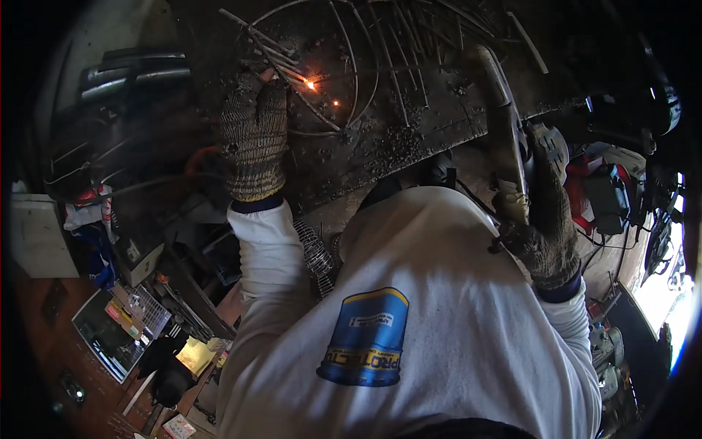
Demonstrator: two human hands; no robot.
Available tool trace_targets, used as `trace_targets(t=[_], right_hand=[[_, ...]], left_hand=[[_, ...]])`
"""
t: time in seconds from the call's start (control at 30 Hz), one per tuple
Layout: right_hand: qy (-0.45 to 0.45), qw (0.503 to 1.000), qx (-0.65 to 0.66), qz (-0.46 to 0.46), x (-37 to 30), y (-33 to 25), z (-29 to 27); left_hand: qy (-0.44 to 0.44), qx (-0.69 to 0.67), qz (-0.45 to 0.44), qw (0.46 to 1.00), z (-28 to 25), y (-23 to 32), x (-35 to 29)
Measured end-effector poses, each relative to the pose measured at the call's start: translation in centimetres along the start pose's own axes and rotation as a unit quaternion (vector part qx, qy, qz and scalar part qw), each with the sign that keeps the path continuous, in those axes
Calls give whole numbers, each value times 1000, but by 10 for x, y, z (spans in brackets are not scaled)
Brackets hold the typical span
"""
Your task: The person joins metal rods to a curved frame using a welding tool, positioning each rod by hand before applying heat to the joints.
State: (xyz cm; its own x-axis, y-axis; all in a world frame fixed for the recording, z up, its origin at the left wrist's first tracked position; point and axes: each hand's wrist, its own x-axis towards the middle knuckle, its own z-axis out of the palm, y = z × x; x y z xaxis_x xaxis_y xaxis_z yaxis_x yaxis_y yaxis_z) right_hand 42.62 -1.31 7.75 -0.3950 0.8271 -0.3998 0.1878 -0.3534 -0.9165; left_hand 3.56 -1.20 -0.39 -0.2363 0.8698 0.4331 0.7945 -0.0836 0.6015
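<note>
My left hand, in a dirty knitted glove, reaches over the dark workbench. Its fingers bend beside several thin metal rods; whatever they pinch is hidden. Just right of the fingertips, a spot on the rods glows orange, and a smaller ember lies nearby. Curved rods form a frame around there. My right hand, also gloved, is closed around the lower part of a long, narrow, worn thing with a pale edge. It stands up over the bench's near edge; its kind cannot be made out.
More loose rods lie across the far bench, with one short bar at the right. Dark grit covers the near part. A wire coil hangs by my left sleeve. Red and black equipment stands at right; a cluttered shelf at lower left.
</note>
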Motion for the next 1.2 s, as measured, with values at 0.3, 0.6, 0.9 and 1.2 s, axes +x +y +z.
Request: trace_targets(t=[0.3, 0.6, 0.9, 1.2], right_hand=[[2, 999, -36, -16, 3, 12, -2], [-8, 931, -322, -169, 4, 21, -13], [-4, 932, -342, -116, 1, -4, -1], [-2, 954, -236, -186, 5, -8, 8]], left_hand=[[34, -137, 22, 990, 8, -18, -3], [-28, 229, 73, 970, -3, -17, -5], [-7, 272, 111, 956, -1, -27, -6], [-42, -61, -68, 995, 0, -10, -10]])
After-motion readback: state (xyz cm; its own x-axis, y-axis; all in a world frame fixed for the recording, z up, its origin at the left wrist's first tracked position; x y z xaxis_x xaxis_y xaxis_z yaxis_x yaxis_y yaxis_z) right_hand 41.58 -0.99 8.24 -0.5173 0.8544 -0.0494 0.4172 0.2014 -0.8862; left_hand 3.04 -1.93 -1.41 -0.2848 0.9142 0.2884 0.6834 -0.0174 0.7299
